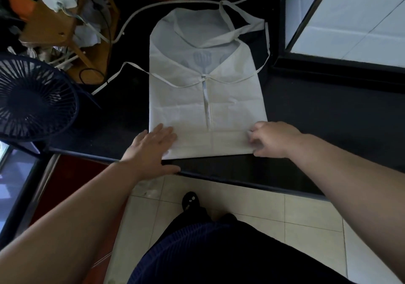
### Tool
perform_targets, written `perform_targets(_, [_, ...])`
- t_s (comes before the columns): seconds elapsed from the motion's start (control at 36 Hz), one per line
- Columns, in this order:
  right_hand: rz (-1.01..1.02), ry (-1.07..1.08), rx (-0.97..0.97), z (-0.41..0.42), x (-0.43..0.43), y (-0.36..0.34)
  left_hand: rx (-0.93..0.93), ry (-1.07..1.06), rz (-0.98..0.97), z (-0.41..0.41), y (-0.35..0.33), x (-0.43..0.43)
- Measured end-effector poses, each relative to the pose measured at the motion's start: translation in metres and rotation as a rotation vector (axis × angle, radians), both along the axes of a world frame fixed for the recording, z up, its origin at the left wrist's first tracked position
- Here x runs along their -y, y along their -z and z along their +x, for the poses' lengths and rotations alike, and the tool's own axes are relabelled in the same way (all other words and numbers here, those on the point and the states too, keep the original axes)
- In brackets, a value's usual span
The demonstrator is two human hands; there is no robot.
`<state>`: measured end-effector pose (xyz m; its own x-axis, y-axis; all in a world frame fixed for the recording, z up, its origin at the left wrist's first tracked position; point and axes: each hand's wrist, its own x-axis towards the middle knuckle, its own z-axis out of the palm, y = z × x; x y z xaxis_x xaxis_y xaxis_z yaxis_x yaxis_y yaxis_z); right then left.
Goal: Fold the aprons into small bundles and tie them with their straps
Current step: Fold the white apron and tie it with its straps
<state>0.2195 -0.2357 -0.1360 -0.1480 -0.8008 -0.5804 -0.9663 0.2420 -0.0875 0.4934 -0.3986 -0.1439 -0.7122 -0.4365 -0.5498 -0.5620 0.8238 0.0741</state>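
Your white apron [208, 99] lies flat on the dark countertop [317, 112], both sides folded in to meet at the centre. Its straps [140, 15] trail loose beyond and to either side. Your left hand [151, 150] presses the near left corner, fingers straight and slightly spread. Your right hand [274, 140] pinches the near right corner with curled fingers. A dark fan [32, 99] stands at left.

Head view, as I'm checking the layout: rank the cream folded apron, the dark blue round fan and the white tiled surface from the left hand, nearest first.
1. the cream folded apron, touching under the left hand.
2. the dark blue round fan, off to its left.
3. the white tiled surface, far upper right.
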Motion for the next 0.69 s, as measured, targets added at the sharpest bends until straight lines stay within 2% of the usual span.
perform_targets(0.11, [-0.198,-0.032,-0.029,0.009,-0.010,0.013,-0.219,-0.134,-0.057,0.003,0.008,-0.017])
perform_targets(0.17, [-0.224,0.070,0.059,0.009,-0.012,0.014,-0.282,-0.163,-0.055,0.005,0.012,-0.021])
perform_targets(0.28, [-0.213,0.278,0.178,0.007,-0.014,0.007,-0.265,-0.159,-0.064,0.010,0.014,-0.015])
perform_targets(0.33, [-0.214,0.348,0.225,0.005,-0.011,0.002,-0.352,-0.198,-0.024,0.012,0.014,-0.008])
perform_targets(0.39, [-0.195,0.440,0.281,0.002,-0.008,-0.001,-0.435,-0.375,0.131,0.012,0.008,0.002])
perform_targets(0.44, [-0.161,0.533,0.355,-0.001,-0.006,-0.004,-0.426,-0.572,0.306,0.010,-0.001,0.011])
perform_targets(0.56, [-0.109,0.637,0.426,-0.008,-0.004,-0.005,-0.538,-0.835,0.524,0.010,-0.008,0.025])
perform_targets(0.64, [-0.171,0.653,0.363,-0.011,-0.002,0.003,-0.663,-1.030,0.564,0.011,0.001,0.024])
perform_targets(0.69, [-0.239,0.729,0.350,-0.010,0.000,0.008,-0.677,-1.063,0.464,0.009,0.008,0.022])
